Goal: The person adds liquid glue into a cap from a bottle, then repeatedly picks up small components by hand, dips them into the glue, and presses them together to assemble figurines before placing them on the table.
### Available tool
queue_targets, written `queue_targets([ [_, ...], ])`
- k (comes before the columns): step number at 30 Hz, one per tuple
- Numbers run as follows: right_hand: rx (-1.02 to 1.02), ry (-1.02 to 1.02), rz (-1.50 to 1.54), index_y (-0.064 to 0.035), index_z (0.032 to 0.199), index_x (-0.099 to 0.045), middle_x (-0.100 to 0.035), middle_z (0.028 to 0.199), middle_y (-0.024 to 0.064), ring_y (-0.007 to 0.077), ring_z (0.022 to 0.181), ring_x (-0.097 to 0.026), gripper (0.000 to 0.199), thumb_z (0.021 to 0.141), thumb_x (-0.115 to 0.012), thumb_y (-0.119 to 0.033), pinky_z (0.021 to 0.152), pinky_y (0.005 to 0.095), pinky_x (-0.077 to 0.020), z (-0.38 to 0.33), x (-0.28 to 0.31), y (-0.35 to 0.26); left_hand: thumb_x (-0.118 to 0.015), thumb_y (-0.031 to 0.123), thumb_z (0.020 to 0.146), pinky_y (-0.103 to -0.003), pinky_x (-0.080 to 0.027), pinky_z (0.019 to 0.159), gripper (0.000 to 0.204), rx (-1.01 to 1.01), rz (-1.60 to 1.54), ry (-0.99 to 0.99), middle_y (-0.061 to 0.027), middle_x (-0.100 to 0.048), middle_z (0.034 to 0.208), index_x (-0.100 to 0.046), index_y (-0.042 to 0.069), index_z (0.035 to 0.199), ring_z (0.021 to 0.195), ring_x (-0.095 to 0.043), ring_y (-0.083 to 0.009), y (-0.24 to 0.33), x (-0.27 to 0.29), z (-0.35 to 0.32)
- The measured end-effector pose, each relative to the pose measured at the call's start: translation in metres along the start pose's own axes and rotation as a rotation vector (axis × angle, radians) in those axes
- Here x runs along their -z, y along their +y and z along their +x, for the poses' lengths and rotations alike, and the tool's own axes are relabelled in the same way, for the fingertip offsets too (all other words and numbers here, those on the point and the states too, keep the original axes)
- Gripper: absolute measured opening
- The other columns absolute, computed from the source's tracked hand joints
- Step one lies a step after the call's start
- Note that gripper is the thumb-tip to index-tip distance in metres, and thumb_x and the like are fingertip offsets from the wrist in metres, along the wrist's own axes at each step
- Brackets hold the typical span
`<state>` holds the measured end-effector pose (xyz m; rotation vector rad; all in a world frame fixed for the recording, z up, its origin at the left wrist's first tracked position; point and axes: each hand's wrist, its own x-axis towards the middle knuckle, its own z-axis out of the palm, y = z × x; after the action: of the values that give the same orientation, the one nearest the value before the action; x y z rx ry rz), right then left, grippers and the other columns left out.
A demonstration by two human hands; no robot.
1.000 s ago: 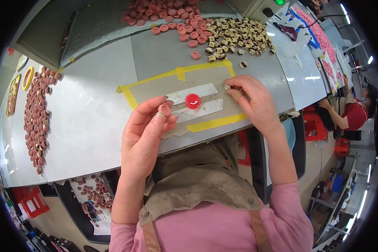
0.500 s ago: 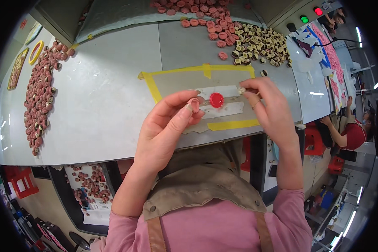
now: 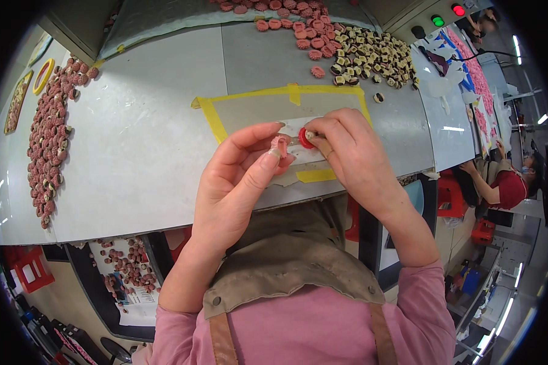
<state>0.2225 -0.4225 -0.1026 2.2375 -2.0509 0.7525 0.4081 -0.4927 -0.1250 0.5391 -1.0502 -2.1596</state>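
Note:
Between thumb and fingers, my left hand (image 3: 234,173) pinches a small pink piece with a ridged edge (image 3: 279,146), its recessed side showing. My right hand (image 3: 356,152) is closed on a small cream-coloured piece (image 3: 311,135) at its fingertips. That piece is over or against a round, shiny red dish (image 3: 302,139), partly covered by my right fingers; whether they touch I cannot tell. Beneath the dish lies a white strip (image 3: 293,127) on a grey mat (image 3: 256,109) framed by yellow tape (image 3: 212,120).
Pink ridged pieces (image 3: 315,42) and dark-and-cream pieces (image 3: 377,55) are heaped at the far side. Reddish assembled pieces (image 3: 49,134) form a long pile at left; more sit in an open drawer (image 3: 128,267). A co-worker (image 3: 508,185) sits at far right.
My right hand has moved left with the cream-coloured piece, from beside the white strip to the red dish. My left hand keeps its pinch on the pink piece. The view has shifted slightly.

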Motion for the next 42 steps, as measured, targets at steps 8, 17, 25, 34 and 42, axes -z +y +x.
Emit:
queue_targets([
  [8,-0.295,0.022,0.502,-0.0006,0.105,-0.058,-0.056,0.096,0.0094,0.0215,0.088,-0.059,0.019,0.086,-0.059,-0.001,0.077,0.0301,-0.0479,-0.013,-0.005,0.005,-0.054,0.012,0.096,-0.027,-0.047,0.087,0.029,-0.027,0.116,0.052,-0.0095,-0.060,0.113,-0.052,-0.001,0.123,0.098,-0.059,-0.0140,-0.004,-0.008,-0.002],
  [17,-0.458,0.105,0.993,-0.0002,0.110,-0.056,-0.054,0.102,0.0020,0.0082,0.090,-0.053,0.018,0.093,-0.052,-0.002,0.079,0.0207,-0.0423,-0.020,-0.001,-0.003,-0.053,0.013,0.097,-0.026,-0.048,0.087,0.029,-0.013,0.166,0.044,-0.0086,-0.061,0.110,-0.052,-0.001,0.122,0.097,-0.059,-0.0131,-0.002,-0.013,-0.001],
  [25,-0.029,0.047,0.091,-0.0023,0.098,-0.061,-0.055,0.091,0.0122,0.0283,0.086,-0.056,0.018,0.080,-0.063,0.000,0.074,0.0368,-0.0470,-0.003,-0.003,0.002,-0.052,0.013,0.097,-0.026,-0.048,0.087,0.029,-0.021,0.210,0.045,-0.0088,-0.061,0.111,-0.053,-0.001,0.122,0.097,-0.059,-0.0127,-0.002,-0.013,0.000],
  [34,-0.006,0.004,0.111,-0.0032,0.097,-0.059,-0.055,0.091,0.0103,0.0279,0.088,-0.056,0.018,0.079,-0.063,-0.002,0.077,0.0365,-0.0471,-0.005,-0.003,0.007,-0.051,0.013,0.097,-0.026,-0.048,0.086,0.029,-0.019,0.212,0.053,-0.0087,-0.061,0.111,-0.052,-0.001,0.123,0.096,-0.060,-0.0126,-0.003,-0.012,0.000],
  [42,-0.324,0.103,0.945,0.0000,0.110,-0.053,-0.055,0.103,0.0049,0.0120,0.097,-0.056,0.016,0.095,-0.052,-0.006,0.085,0.0254,-0.0458,-0.012,-0.016,-0.020,-0.051,0.012,0.098,-0.025,-0.048,0.086,0.028,-0.026,0.191,0.031,-0.0073,-0.062,0.108,-0.053,-0.001,0.122,0.096,-0.060,-0.0125,-0.003,-0.012,0.003],
])
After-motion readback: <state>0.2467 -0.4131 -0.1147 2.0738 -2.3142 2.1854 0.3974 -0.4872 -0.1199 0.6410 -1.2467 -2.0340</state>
